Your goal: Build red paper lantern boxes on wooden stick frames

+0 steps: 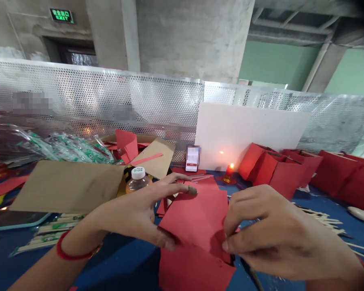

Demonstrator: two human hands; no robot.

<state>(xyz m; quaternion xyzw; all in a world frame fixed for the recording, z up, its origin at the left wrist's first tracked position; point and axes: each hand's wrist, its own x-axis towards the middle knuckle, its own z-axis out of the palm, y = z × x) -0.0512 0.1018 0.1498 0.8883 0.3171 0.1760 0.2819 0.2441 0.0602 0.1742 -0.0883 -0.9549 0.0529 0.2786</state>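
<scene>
A piece of folded red paper (198, 218) lies in front of me on the blue table (118, 262), with a lower red panel (194, 266) toward me. My left hand (136, 208) is spread over its left side, thumb at the lower left edge and fingers reaching across the top; one fingertip has a dark covering. At the right edge, the thumb and bent fingers of my right hand (267, 230) are closed on the paper. Part of that edge is hidden behind the fingers. Narrow red strips (202, 177) lie just beyond the paper.
A lit red candle (229, 173) burns behind the paper, near several red paper boxes (271, 165) and a white board (248, 129). A phone (192, 158) stands upright. Leftward are a bottle (138, 180), a cardboard box (69, 186) and wrapped chopsticks (48, 232). Loose sticks (324, 218) lie right.
</scene>
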